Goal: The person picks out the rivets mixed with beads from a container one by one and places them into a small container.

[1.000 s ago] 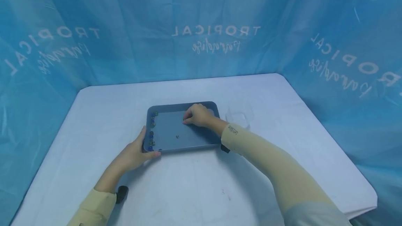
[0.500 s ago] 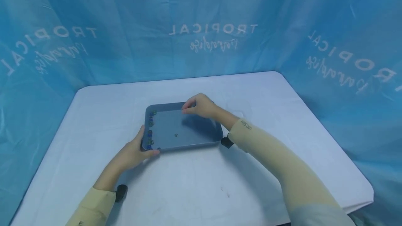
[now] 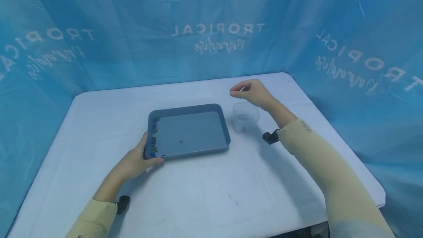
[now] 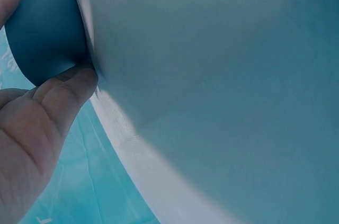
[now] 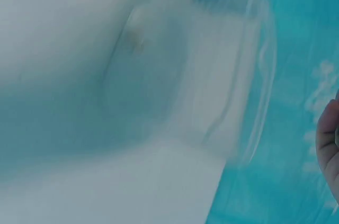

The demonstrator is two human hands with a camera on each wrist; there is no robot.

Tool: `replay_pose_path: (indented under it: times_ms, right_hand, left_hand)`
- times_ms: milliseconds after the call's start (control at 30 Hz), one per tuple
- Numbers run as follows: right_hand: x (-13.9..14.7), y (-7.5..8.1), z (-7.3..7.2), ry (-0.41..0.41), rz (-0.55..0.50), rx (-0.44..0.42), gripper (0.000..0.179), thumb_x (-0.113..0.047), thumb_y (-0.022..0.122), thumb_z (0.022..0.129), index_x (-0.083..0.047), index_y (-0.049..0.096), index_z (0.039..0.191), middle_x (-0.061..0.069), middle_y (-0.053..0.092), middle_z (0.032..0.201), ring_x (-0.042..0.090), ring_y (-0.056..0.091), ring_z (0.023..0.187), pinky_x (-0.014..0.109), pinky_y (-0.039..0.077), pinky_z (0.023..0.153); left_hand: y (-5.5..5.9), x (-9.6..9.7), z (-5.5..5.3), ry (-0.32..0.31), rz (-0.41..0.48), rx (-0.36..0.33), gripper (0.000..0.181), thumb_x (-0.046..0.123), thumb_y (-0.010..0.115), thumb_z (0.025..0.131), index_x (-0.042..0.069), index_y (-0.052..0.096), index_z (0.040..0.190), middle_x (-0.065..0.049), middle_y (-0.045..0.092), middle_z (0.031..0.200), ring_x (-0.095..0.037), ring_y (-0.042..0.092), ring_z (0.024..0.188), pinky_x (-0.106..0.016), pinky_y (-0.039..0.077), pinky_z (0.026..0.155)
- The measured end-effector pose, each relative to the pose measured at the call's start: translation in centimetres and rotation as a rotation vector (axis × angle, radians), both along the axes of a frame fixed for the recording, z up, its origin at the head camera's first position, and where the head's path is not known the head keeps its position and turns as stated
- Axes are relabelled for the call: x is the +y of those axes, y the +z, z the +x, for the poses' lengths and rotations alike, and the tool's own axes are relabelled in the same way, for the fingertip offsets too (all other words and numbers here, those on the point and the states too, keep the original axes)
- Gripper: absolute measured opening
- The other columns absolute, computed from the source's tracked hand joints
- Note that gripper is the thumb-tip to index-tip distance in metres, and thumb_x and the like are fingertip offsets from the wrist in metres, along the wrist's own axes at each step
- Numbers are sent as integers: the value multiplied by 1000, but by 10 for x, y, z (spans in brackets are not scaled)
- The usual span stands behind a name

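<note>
Blue-grey tray [image 3: 193,131] is set near the middle of a white-covered table [image 3: 198,197], which is enclosed by a blue curtain [image 3: 211,3] printed with white lettering seen reversed. Both forearms are covered by pale yellow sleeves [image 3: 324,157]. At its near left corner the tray is gripped by the left hand [image 3: 133,162], with the thumb laid along the near wall and the fingers against the left side. The right hand [image 3: 254,92] is raised above the table, over the far side of a clear cup [image 3: 245,115]; its fingers are bent and the tips brought close to the thumb, but whether anything is pinched there cannot be told. The cup is placed just beside the tray's right end. Along the tray's left wall, small blue and green bead-like pieces [image 3: 153,140] are lined up in a broken row. One tiny dark piece [image 3: 181,141] is seen apart, on the tray's floor.
</note>
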State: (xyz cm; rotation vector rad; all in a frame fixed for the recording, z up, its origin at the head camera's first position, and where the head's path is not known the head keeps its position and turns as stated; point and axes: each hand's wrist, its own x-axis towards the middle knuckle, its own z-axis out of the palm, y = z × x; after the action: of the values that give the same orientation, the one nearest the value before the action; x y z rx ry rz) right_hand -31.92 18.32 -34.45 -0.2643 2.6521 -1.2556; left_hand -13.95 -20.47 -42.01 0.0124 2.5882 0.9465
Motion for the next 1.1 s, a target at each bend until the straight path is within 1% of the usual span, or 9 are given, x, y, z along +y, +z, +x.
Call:
replay_pose_path:
  times_ms: [133, 267, 333, 467, 667, 800, 1000, 1100]
  right_hand:
    - [29, -6, -2, -61, 52, -18, 33, -42, 74, 89, -19, 73, 113, 3, 69, 121, 24, 60, 114, 51, 48, 105]
    - [47, -17, -3, -86, 95, -49, 37, -46, 73, 88, -20, 72, 115, 3, 67, 123, 25, 59, 117, 53, 46, 107]
    - [51, -22, -2, -84, 107, -60, 39, -48, 73, 87, -20, 72, 115, 4, 67, 124, 25, 58, 118, 53, 46, 107]
    - [54, -28, 0, -70, 112, -67, 40, -48, 74, 87, -20, 73, 114, 4, 67, 124, 25, 58, 118, 53, 45, 108]
    - [53, -32, 0, -54, 123, -92, 34, -45, 74, 88, -20, 74, 111, 3, 68, 122, 25, 58, 116, 52, 46, 107]
    - [52, -33, 1, -49, 133, -100, 35, -44, 75, 88, -20, 74, 112, 5, 67, 124, 26, 57, 118, 53, 46, 107]
    - [53, -35, 3, -50, 130, -99, 37, -43, 74, 89, -20, 73, 117, 4, 66, 129, 26, 56, 121, 52, 46, 108]
    - [49, -31, 4, -41, 107, -75, 41, -43, 74, 89, -18, 71, 122, 3, 66, 130, 24, 57, 121, 51, 46, 108]
  left_hand:
    - [0, -1, 0, 0, -8, 1, 126, 67, 66, 84, 7, -19, 156, -35, 7, 160, -56, 22, 143, -68, 32, 110]
    - [-1, -1, 0, -1, -8, 3, 126, 67, 66, 84, 7, -19, 156, -34, 7, 161, -56, 20, 144, -68, 30, 111]
    - [-1, -1, 0, -3, -4, 5, 126, 66, 66, 84, 7, -19, 156, -34, 6, 161, -56, 18, 144, -69, 29, 111]
    - [-2, -1, -1, -2, 6, 10, 126, 64, 67, 85, 6, -19, 156, -33, 5, 162, -56, 17, 145, -69, 28, 112]
    - [0, -1, -3, -5, 8, 2, 126, 64, 67, 85, 7, -19, 156, -33, 4, 162, -56, 16, 145, -69, 26, 112]
    - [1, -2, -3, -8, 6, 5, 125, 64, 66, 85, 7, -20, 156, -33, 3, 162, -56, 17, 145, -69, 26, 112]
    - [0, -3, -5, -9, 0, 12, 125, 63, 66, 86, 6, -19, 156, -33, 4, 162, -56, 16, 145, -69, 25, 113]
    - [0, -3, -6, -11, 0, 10, 126, 64, 66, 85, 6, -19, 156, -33, 4, 161, -56, 17, 144, -69, 26, 113]
